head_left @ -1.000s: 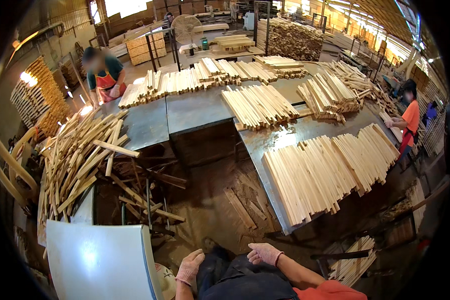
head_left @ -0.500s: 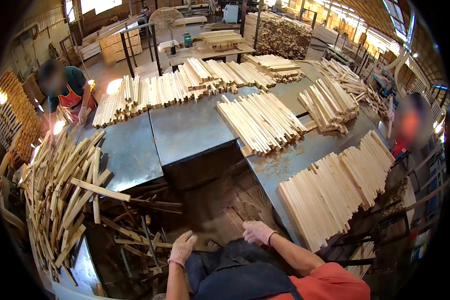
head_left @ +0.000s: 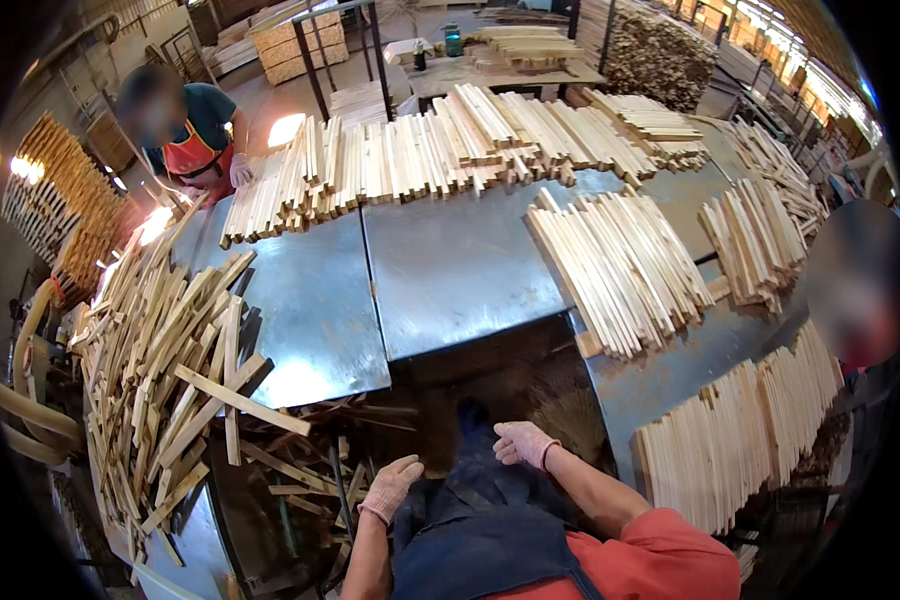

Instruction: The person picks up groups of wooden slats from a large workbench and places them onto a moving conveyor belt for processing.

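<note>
My left hand [head_left: 391, 488], in a pale knitted glove, hangs in front of my dark apron [head_left: 485, 510] with loosely bent fingers and nothing in it. Higher and to its right is my gloved right hand [head_left: 523, 444], its fingers slightly curled, also without any object. The two hands are apart and touch no wood. Nearest my left hand lies a tangled heap of thin wooden sticks [head_left: 160, 390], some poking over the table edge. Right of my right hand, a row of squared wooden strips [head_left: 710, 445] lies side by side on the metal table [head_left: 460, 270].
A long row of strips [head_left: 400, 160] spans the table's far side; another bundle [head_left: 625, 270] lies right of centre. At the far left stands a co-worker [head_left: 195, 140], a gloved hand by the row's end. Another person [head_left: 860, 285] is at the right. Offcuts [head_left: 300, 480] lie below the table edge.
My view has turned left, so the table and wood sit farther right. Both my hands stay empty in front of me. The left co-worker's hand is now beside the far row's end.
</note>
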Action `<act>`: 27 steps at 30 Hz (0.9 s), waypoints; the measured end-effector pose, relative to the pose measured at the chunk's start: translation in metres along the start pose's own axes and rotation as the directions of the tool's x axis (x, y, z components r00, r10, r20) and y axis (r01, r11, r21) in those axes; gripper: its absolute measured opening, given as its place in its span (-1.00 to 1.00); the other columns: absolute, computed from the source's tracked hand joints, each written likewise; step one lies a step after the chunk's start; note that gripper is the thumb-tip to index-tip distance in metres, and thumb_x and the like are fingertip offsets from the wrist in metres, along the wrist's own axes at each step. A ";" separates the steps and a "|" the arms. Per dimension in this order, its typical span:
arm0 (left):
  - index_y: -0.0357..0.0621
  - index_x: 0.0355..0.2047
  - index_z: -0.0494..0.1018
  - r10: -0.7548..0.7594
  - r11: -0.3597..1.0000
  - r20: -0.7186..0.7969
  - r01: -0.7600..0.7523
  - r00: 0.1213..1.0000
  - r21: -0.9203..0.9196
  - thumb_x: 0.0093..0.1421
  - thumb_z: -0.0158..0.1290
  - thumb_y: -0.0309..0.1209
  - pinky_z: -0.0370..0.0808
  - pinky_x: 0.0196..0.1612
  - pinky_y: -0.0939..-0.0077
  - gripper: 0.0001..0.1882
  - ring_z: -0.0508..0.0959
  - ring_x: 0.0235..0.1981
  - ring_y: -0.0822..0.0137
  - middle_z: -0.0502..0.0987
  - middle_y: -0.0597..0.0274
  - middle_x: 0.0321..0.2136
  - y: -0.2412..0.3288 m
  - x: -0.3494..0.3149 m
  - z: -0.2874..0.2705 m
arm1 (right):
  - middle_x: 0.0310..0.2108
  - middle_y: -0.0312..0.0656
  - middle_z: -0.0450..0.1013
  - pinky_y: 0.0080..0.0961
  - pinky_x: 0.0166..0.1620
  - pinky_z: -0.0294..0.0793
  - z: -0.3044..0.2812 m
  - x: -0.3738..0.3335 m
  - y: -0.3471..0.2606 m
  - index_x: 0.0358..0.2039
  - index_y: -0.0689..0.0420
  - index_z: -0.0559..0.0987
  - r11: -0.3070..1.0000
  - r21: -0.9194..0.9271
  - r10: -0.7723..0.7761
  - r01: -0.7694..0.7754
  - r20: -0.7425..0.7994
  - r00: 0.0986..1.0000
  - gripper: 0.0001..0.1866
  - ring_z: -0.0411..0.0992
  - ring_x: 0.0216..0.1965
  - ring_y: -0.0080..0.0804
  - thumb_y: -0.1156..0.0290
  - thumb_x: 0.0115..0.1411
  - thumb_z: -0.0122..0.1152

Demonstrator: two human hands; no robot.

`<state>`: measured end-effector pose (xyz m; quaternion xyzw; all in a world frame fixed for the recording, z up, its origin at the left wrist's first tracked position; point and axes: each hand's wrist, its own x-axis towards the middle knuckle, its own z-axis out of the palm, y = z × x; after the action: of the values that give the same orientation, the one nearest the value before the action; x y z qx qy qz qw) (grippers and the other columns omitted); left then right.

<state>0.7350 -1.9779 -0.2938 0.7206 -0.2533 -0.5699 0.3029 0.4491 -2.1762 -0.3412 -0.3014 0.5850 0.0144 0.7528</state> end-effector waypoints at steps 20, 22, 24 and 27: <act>-0.40 0.47 0.23 0.103 0.954 -0.568 0.080 0.817 0.288 0.25 0.29 -0.03 0.47 0.33 0.13 -0.04 0.53 0.29 -0.22 0.49 -0.40 0.28 0.307 0.547 -0.198 | 0.13 0.30 0.57 -0.04 0.26 0.50 -0.022 0.375 -0.593 0.14 0.32 0.59 0.583 -0.790 -0.579 0.190 -0.239 0.779 -0.27 0.55 0.18 0.22 -0.15 0.31 0.13; -0.42 0.44 0.26 0.127 0.953 -0.634 0.082 0.763 0.290 0.22 0.29 -0.02 0.50 0.29 0.12 -0.05 0.56 0.24 -0.25 0.54 -0.40 0.22 0.327 0.586 -0.221 | 0.08 0.31 0.59 -0.03 0.24 0.51 -0.013 0.374 -0.633 0.10 0.32 0.61 0.547 -0.824 -0.544 0.147 -0.216 0.811 -0.26 0.57 0.16 0.21 -0.19 0.32 0.11; -0.47 0.40 0.28 0.071 0.967 -0.677 0.117 0.733 0.228 0.16 0.28 -0.02 0.49 0.30 0.11 -0.03 0.56 0.24 -0.26 0.55 -0.44 0.19 0.361 0.620 -0.234 | 0.03 0.29 0.62 -0.04 0.23 0.52 -0.010 0.373 -0.653 0.09 0.30 0.64 0.503 -0.858 -0.530 0.100 -0.216 0.820 -0.24 0.59 0.14 0.18 -0.23 0.35 0.06; -0.43 0.35 0.35 0.134 0.953 -0.776 0.135 0.616 0.271 0.12 0.27 -0.04 0.49 0.30 0.08 -0.09 0.57 0.20 -0.27 0.56 -0.46 0.16 0.376 0.654 -0.254 | 0.04 0.26 0.63 -0.04 0.23 0.54 -0.011 0.380 -0.669 0.06 0.30 0.68 0.456 -0.888 -0.527 0.066 -0.210 0.823 -0.29 0.60 0.15 0.13 -0.17 0.40 0.02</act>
<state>1.1202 -2.6639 -0.4157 0.9346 -0.1787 -0.1502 0.2685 0.8103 -2.8544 -0.3884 -0.7246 0.5956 0.0908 0.3345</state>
